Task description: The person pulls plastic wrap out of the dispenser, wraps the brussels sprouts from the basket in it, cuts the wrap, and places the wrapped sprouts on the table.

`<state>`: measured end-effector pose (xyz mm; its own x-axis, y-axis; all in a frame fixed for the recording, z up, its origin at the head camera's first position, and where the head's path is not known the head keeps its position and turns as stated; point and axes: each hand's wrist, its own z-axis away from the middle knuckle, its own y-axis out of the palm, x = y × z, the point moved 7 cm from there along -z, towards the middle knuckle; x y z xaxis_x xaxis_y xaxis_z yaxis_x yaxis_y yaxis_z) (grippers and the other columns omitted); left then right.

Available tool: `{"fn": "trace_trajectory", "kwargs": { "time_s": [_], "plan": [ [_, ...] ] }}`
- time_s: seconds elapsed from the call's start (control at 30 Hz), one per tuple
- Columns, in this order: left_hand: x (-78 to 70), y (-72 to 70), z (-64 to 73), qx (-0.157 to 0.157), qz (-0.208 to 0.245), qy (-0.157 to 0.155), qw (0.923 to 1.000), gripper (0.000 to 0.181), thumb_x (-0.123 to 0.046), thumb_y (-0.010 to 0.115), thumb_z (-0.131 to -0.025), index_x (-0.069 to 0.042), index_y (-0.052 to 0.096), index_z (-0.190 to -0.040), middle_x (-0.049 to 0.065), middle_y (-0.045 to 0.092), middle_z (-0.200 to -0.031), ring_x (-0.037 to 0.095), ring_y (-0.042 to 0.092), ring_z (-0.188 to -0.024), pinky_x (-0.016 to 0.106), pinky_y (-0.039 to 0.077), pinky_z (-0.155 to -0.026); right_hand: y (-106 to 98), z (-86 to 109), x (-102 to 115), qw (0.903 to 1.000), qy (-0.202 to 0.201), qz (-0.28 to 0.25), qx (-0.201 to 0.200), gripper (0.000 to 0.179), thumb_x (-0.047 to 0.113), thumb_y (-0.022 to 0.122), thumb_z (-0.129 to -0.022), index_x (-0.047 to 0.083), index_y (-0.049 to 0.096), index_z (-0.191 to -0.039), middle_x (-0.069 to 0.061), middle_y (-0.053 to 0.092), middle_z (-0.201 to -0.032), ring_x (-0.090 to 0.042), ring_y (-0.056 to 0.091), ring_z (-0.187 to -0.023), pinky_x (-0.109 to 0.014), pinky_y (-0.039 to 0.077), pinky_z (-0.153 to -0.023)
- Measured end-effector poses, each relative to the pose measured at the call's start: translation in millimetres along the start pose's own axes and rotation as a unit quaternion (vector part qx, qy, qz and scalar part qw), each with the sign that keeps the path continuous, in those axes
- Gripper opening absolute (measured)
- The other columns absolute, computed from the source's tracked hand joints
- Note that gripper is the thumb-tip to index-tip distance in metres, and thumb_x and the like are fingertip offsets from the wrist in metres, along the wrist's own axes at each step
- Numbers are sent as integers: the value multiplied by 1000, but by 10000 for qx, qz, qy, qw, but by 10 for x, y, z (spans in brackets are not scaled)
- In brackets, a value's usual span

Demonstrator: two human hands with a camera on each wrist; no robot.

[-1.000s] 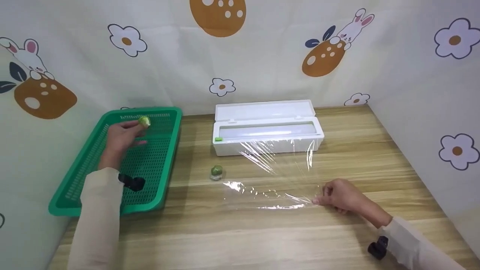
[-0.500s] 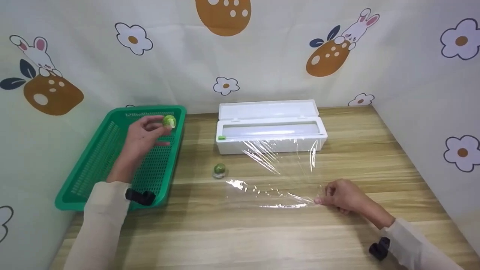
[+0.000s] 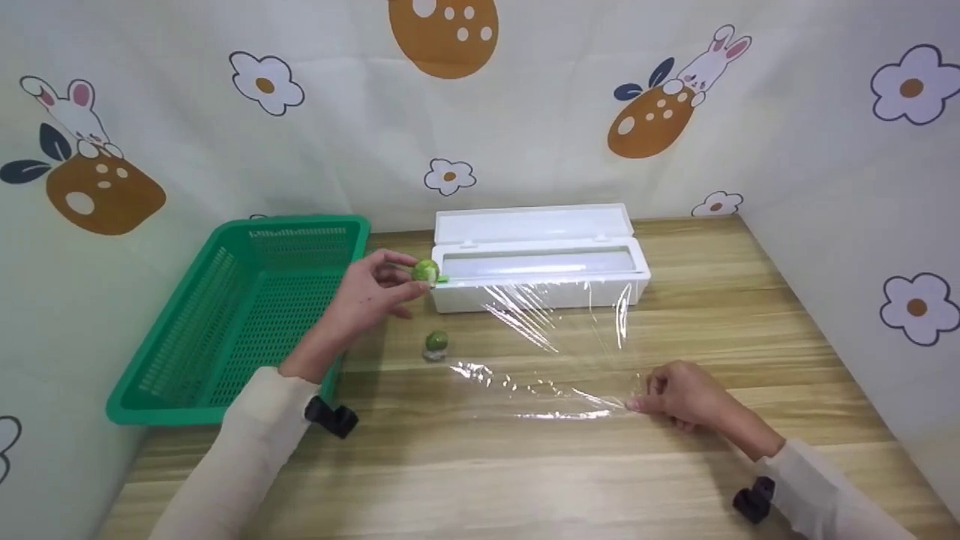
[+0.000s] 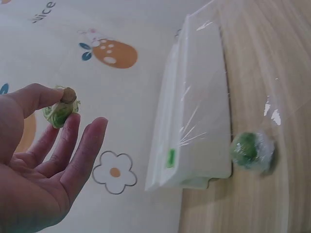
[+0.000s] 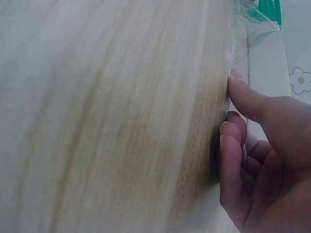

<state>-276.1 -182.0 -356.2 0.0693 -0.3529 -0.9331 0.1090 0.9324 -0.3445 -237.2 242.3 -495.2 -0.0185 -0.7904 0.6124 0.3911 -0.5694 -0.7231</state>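
My left hand (image 3: 371,296) pinches a small Brussels sprout (image 3: 426,271) between thumb and fingers, raised in front of the left end of the white cling film box (image 3: 536,292). In the left wrist view the pale cut stem of the held sprout (image 4: 62,108) faces up by the thumb. My right hand (image 3: 686,394) pinches the near right corner of the clear cling film (image 3: 540,375), which stretches from the box over the table. Another sprout (image 3: 436,342), partly covered in crinkled film, sits on the table by the sheet's left side.
The green plastic basket (image 3: 349,277) stands at the left with its slotted floor in view. The box's white lid (image 3: 532,223) is raised toward the patterned cloth (image 3: 540,112) behind. A wood-grain table (image 3: 480,480) lies under everything.
My left hand has carried the sprout right, from above the green basket to the box's left end. My right hand stays at the film's corner.
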Motion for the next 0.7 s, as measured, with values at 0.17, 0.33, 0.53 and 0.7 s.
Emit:
{"fn": "trace_trajectory", "kwargs": {
  "time_s": [0.17, 0.33, 0.53, 0.7],
  "plan": [
    [14, 351, -48, 506, 199, 15, 9985, 46, -14, 76, -88, -4, 53, -126, 12, 68, -107, 15, 69, -86, 36, 63, -73, -16, -5, 11, 9999, -42, 26, -90, 38, 41, 82, -80, 13, 59, -69, 4, 52, -52, -7, 46, -40, -20, 42, -39],
    [28, 683, -77, 884, 93, 179, 9959, 43, -12, 76, -86, -1, 55, -122, 16, 67, -111, 17, 69, -89, 37, 63, -70, -23, 9, -9, 10000, 9, 39, -87, 37, 40, 82, -80, 13, 59, -69, 3, 53, -53, -8, 46, -40, -21, 42, -39],
    [102, 1010, -94, 1214, 82, 256, 9922, 39, -7, 76, -85, -1, 57, -119, 17, 67, -113, 20, 69, -92, 42, 63, -73, -6, 15, -21, 10000, 26, 19, -58, 37, 41, 82, -80, 13, 60, -70, 3, 53, -53, -8, 46, -40, -20, 41, -39],
    [78, 1156, -88, 1299, 149, 419, 9905, 38, -8, 78, -84, -1, 59, -116, 14, 68, -107, 16, 67, -86, 39, 63, -71, 5, 15, -9, 10000, -29, 15, 5, 37, 41, 81, -81, 13, 60, -71, 5, 50, -53, -8, 45, -40, -20, 40, -39]
  ]
}}
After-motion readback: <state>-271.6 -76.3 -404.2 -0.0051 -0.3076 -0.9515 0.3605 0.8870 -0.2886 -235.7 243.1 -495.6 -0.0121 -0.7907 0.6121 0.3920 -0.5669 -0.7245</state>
